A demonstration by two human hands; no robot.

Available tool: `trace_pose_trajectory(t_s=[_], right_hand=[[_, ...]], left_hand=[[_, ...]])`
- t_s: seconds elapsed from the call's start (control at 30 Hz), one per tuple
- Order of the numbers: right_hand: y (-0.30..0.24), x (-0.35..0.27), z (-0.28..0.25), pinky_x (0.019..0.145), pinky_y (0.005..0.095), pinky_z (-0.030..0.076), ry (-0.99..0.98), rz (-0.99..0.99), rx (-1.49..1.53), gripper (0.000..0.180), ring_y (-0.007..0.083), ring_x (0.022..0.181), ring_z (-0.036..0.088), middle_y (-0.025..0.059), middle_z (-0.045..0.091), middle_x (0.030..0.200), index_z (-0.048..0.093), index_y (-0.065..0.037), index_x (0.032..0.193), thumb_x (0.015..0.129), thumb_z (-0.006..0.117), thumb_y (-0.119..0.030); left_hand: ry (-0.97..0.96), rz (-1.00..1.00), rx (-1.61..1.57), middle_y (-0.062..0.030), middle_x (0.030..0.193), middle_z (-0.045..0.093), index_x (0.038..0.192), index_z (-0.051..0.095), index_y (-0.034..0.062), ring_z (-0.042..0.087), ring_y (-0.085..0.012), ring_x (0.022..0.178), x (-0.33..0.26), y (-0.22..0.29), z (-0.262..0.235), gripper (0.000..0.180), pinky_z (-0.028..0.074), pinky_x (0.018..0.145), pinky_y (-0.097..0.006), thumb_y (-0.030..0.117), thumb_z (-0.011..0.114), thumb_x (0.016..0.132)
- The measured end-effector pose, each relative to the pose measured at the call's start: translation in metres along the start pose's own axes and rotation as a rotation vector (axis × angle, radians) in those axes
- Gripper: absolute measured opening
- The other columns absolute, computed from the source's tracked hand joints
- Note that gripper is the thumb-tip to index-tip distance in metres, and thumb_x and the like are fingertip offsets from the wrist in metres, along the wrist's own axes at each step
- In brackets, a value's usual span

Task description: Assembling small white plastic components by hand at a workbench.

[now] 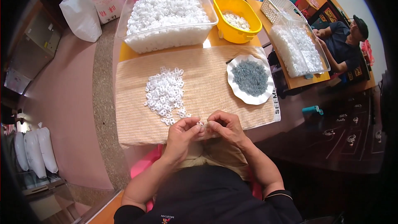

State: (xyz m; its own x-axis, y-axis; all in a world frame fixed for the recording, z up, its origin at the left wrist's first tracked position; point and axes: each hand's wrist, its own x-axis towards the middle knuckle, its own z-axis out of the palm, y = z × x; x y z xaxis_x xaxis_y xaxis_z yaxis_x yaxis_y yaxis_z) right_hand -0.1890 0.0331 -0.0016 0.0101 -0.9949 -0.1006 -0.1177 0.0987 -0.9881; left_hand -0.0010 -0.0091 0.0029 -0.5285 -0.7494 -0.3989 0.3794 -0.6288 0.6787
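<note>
Step in hand: assembly of one small white plastic piece (200, 123), pinched between left hand (181, 135) and right hand (224, 126) at near edge of woven mat (132, 83). Fingers of both hands closed tight on piece; right possibly also holds pin, too small to confirm. Loose pile of white pieces (165, 93) just beyond; plate of grey pins (250, 79) far right. Next move likely calls for fine alignment, steady pinch.

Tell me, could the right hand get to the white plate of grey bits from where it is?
Probably yes. The right hand sits at the mat's near edge, and the white plate lies just beyond it on the same side, with only bare mat between.
</note>
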Motion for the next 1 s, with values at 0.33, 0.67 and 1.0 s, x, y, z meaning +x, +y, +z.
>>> trace_pose_trajectory(t_s=[0.33, 0.67, 1.0], right_hand=[[0.003, -0.002, -0.002, 0.065, 0.0209, 0.047, -0.018, 0.004, 0.049, 0.01, 0.006, 0.071, 0.056, 0.0016, 0.061, 0.078, 0.06, 0.001, 0.093, 0.092, 0.059, -0.009], [0.003, -0.006, -0.001, 0.064, 0.021, 0.047, -0.015, 0.009, 0.063, 0.009, 0.0061, 0.07, 0.056, 0.0009, 0.061, 0.078, 0.06, 0.001, 0.092, 0.091, 0.059, -0.008], [-0.019, -0.003, 0.009, 0.066, 0.021, 0.046, -0.036, 0.057, 0.262, 0.01, 0.0063, 0.073, 0.055, 0.0017, 0.06, 0.082, 0.061, 0.003, 0.093, 0.092, 0.059, -0.007]], left_hand=[[-0.002, 0.005, 0.018, -0.0089, 0.093, 0.064, 0.106, 0.058, -0.0007, 0.064, -0.0153, 0.082, -0.002, -0.002, 0.0, 0.019, 0.056, 0.076, -0.028, 0.001, 0.061, 0.088], [0.007, -0.011, -0.012, -0.0093, 0.094, 0.064, 0.107, 0.057, -0.0006, 0.064, -0.016, 0.083, -0.003, -0.005, -0.002, 0.02, 0.056, 0.076, -0.029, 0.001, 0.061, 0.088], [0.021, 0.019, -0.047, -0.0093, 0.092, 0.065, 0.107, 0.058, -0.0031, 0.064, -0.013, 0.079, 0.003, 0.0, -0.001, 0.02, 0.055, 0.073, -0.024, 0.0, 0.061, 0.088]])
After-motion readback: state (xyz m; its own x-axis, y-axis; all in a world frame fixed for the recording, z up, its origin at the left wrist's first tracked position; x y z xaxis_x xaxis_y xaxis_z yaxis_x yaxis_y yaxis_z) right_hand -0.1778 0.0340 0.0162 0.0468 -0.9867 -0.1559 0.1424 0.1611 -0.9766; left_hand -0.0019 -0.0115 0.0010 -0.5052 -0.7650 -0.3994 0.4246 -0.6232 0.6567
